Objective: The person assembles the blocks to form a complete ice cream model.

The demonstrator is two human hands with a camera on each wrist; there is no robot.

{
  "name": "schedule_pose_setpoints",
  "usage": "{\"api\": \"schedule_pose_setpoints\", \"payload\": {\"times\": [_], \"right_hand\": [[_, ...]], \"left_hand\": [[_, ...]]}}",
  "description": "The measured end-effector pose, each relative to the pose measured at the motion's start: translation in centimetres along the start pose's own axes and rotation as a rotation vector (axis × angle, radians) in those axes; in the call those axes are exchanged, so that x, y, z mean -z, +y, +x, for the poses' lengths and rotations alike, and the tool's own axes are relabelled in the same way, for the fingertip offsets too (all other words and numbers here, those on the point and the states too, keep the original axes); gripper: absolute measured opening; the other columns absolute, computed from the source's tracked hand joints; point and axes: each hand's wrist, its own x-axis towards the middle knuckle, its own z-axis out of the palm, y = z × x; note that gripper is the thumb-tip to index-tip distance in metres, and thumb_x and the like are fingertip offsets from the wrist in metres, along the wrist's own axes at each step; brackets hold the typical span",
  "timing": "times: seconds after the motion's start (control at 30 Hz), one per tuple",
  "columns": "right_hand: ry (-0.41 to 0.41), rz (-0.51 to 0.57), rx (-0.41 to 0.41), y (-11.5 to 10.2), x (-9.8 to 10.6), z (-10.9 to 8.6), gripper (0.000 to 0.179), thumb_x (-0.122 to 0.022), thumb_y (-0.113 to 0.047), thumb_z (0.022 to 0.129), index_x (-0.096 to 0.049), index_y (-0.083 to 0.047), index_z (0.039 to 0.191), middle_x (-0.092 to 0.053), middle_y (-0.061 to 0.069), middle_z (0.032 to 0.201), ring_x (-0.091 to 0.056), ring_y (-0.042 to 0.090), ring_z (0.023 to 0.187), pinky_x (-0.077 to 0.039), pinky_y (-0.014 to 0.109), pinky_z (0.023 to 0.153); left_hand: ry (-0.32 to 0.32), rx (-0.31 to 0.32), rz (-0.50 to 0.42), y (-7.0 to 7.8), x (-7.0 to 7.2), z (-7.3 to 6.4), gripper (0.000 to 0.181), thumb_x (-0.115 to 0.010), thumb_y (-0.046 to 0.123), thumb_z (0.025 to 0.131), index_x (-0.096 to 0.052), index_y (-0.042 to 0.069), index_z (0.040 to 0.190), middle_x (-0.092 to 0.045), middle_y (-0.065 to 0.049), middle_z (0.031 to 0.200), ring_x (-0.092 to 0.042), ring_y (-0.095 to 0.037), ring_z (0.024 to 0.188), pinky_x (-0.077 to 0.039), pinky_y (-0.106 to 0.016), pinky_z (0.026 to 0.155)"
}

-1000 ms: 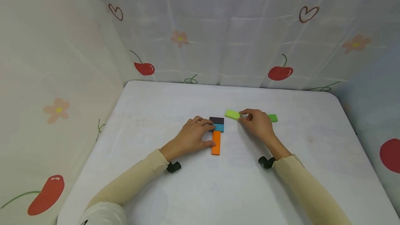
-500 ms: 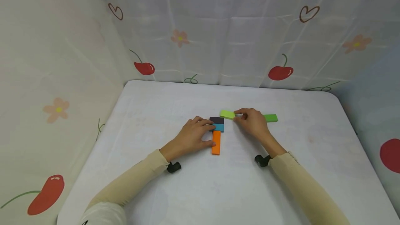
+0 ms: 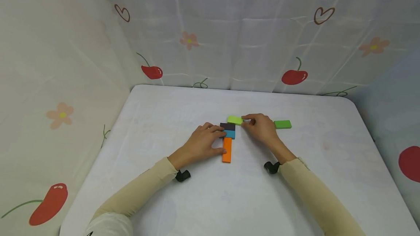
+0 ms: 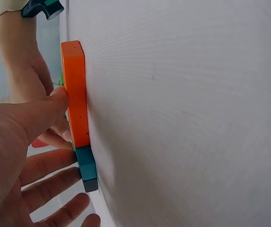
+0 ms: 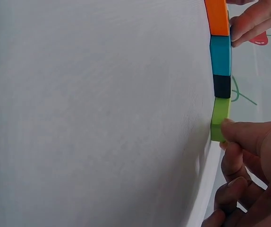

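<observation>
On the white table an orange block (image 3: 226,150) lies lengthwise, its far end against a blue block (image 3: 230,134). Directly behind the blue one is a black block (image 3: 228,126). My left hand (image 3: 204,142) rests on this group, thumb on the orange block and outstretched fingertips at the blue and black ones. Between thumb and forefinger, my right hand (image 3: 261,128) pinches the right end of a lime green block (image 3: 234,120). That lime block lies behind the black block, set a little to the right; in the right wrist view, it appears up against the black block.
A darker green block (image 3: 283,124) lies right of my right hand. The table's far edge (image 3: 229,89) meets a white curtain printed with cherries and flowers. More curtain hangs along the left side.
My right hand has slid the lime green block leftward, to behind the black block. More of the darker green block shows now. My left hand has stayed in place.
</observation>
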Motion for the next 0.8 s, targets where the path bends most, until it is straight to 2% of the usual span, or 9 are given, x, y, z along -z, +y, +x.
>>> {"api": "schedule_pose_setpoints", "payload": {"times": [0.37, 0.8], "right_hand": [[-0.01, 0.01, 0.017, -0.7, -0.3, 0.6, 0.032, -0.077, -0.03, 0.1, -0.08, -0.018, 0.13, -0.073, 0.008, 0.087, -0.06, 0.024, 0.08, -0.043, 0.032, 0.07], [-0.068, 0.057, 0.033, -1.2, -0.5, 1.0, 0.033, -0.077, -0.03, 0.101, -0.079, -0.019, 0.132, -0.075, 0.009, 0.093, -0.061, 0.025, 0.086, -0.044, 0.032, 0.075]], "left_hand": [[-0.016, 0.014, -0.014, 0.1, 0.1, -0.1, 0.068, -0.076, 0.063, 0.094, -0.067, 0.023, 0.148, -0.061, 0.004, 0.157, -0.053, -0.021, 0.139, -0.048, -0.046, 0.113], [-0.008, 0.007, -0.019, 0.0, 0.1, -0.2, 0.067, -0.076, 0.063, 0.094, -0.067, 0.024, 0.148, -0.061, 0.005, 0.157, -0.054, -0.021, 0.137, -0.049, -0.046, 0.112]]}}
